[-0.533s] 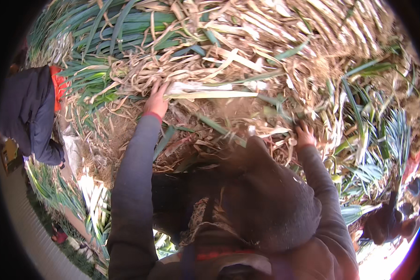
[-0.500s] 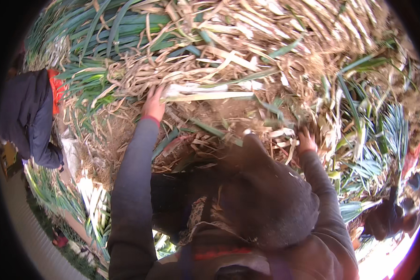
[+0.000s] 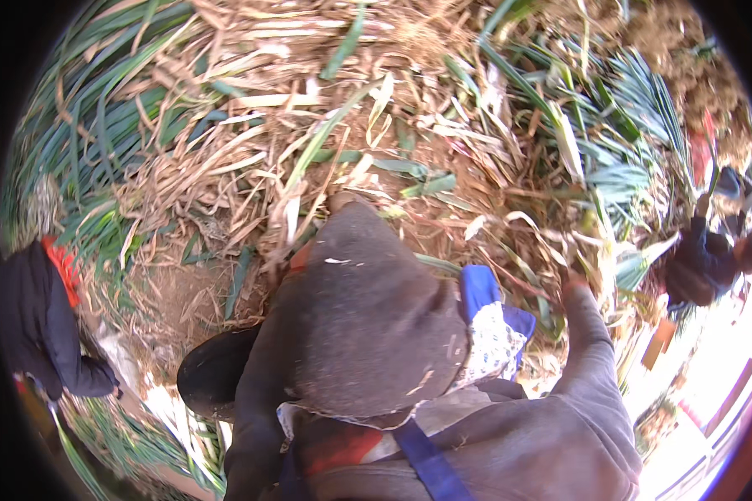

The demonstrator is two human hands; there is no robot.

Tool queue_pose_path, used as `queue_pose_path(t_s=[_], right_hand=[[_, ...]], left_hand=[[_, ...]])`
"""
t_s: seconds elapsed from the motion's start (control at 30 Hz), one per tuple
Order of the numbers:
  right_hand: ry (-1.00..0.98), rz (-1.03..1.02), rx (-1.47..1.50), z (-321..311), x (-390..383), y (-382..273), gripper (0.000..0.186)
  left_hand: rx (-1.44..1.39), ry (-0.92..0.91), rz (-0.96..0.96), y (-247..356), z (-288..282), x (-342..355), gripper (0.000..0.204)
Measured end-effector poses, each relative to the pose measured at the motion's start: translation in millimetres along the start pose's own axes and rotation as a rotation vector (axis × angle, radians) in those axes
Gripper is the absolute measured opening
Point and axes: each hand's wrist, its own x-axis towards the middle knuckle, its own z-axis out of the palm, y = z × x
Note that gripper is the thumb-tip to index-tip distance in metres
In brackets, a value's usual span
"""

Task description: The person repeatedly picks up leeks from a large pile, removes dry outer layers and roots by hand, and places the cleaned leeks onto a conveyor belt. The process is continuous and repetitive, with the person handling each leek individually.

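Straw-coloured leek leaves (image 3: 226, 159) lie beyond a blue cloth (image 3: 480, 288), 1 hand showing.
Right of the cloth, the blurred right hand (image 3: 573, 274) is among the leaves, grip unclear; the left hand is hidden, its hold impossible to tell.

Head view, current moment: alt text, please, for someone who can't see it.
The wearer's blurred right hand is among dry leaves, while the left hand can't be made out by the raised knee. Green-leaved stalks lie heaped at upper left; another person is at the left edge.
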Motion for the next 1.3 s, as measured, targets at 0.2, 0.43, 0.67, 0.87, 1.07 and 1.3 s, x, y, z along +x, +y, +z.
queue_pose_path(t_s=[0.2, 0.43, 0.67, 0.87, 1.07, 1.3], right_hand=[[0.213, -0.276, 0.371, -39.0, 5.8, -98.6, 0.035], [0.476, -0.796, 0.238, -88.1, -38.9, -283.7, 0.049], [0.073, -0.904, 0.135, -80.8, -45.0, -365.1, 0.030], [0.483, -0.597, 1.126, -139.2, 46.3, -337.0, 0.025], [0.121, -0.521, 0.234, -130.5, 89.2, -325.7, 0.031], [0.240, -1.413, 0.543, -179.3, -83.0, -377.9, 0.013]], left_hand=[[-0.251, 0.137, -0.152, -56.9, -49.9, 2.9, 0.026], [-0.250, 0.385, -0.389, -167.7, -244.6, 1.8, 0.025], [0.266, 0.294, -0.163, -178.0, -294.3, -85.9, 0.049], [0.138, 0.345, -0.222, -84.5, -245.1, -69.8, 0.041], [-0.029, 0.151, -0.114, -28.7, -210.5, -38.6, 0.035], [-0.591, 0.071, 0.291, 108.4, -168.2, 11.3, 0.041]])
